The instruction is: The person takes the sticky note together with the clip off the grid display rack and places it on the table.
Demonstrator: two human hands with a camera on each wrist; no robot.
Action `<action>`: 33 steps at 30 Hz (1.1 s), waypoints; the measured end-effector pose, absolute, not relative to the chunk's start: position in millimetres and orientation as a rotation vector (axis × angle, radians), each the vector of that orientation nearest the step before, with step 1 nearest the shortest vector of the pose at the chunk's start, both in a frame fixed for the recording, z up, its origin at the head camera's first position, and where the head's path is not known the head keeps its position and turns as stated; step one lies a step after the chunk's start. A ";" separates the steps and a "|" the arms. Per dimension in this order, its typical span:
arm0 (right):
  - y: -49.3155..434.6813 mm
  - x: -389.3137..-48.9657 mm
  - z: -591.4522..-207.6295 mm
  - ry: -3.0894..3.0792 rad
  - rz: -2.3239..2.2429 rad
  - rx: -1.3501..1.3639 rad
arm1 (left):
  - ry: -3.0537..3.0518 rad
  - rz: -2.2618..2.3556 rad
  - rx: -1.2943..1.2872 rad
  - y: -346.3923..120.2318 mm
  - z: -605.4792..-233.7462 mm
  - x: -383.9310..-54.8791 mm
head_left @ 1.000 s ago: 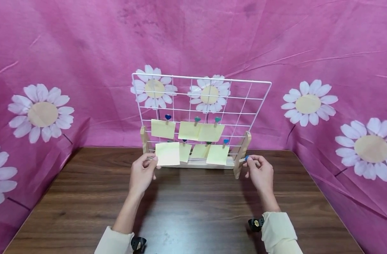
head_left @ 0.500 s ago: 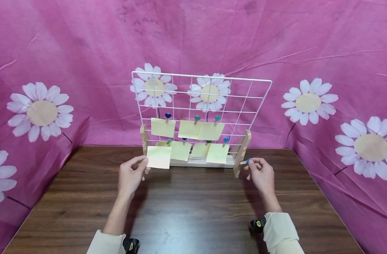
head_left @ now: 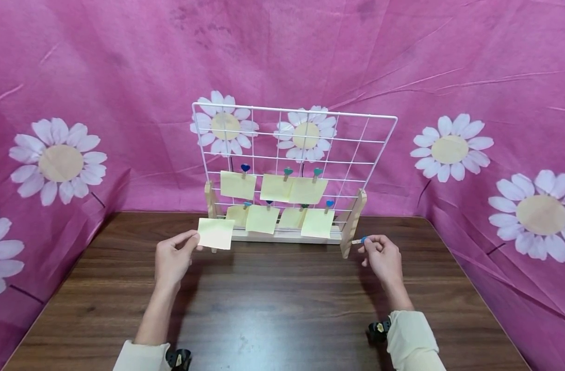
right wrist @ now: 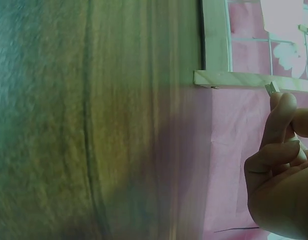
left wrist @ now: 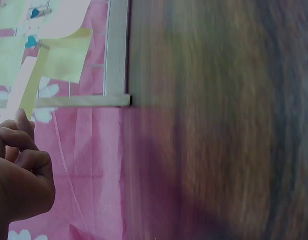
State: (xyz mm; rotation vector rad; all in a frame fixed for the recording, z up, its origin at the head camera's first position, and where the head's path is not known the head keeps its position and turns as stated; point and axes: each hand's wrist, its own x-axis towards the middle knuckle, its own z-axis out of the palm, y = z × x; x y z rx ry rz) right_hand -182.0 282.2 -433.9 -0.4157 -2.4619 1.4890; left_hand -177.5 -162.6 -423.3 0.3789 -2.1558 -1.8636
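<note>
My left hand pinches a yellow sticky note by its left edge, in front of the rack's lower left corner. In the left wrist view the held note shows nearly edge-on. Beside the rack's right wooden leg, my right hand pinches a small wooden clothespin with a blue heart. Its wooden tip sticks out past the fingertips in the right wrist view. Between the hands stands a white wire grid rack, with several sticky notes clipped on it in two rows by heart clothespins.
A wooden base bar joins the rack's legs at the bottom. The brown wood-grain table spreads out in front of it. A pink cloth printed with white daisies hangs behind and at both sides.
My left hand has moved left and toward me with its sticky note, uncovering notes on the lower row. My right hand, still pinching the clothespin, has come down slightly.
</note>
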 end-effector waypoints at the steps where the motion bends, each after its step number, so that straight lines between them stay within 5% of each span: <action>1: 283.4 -181.4 -434.1 -2.470 1.490 -0.415 | -2.154 -1.866 0.389 -164.9 -423.6 -177.0; 33: 314.1 -179.8 -461.8 -2.801 1.604 -0.410 | -2.385 -1.878 0.602 -225.7 -453.0 -176.2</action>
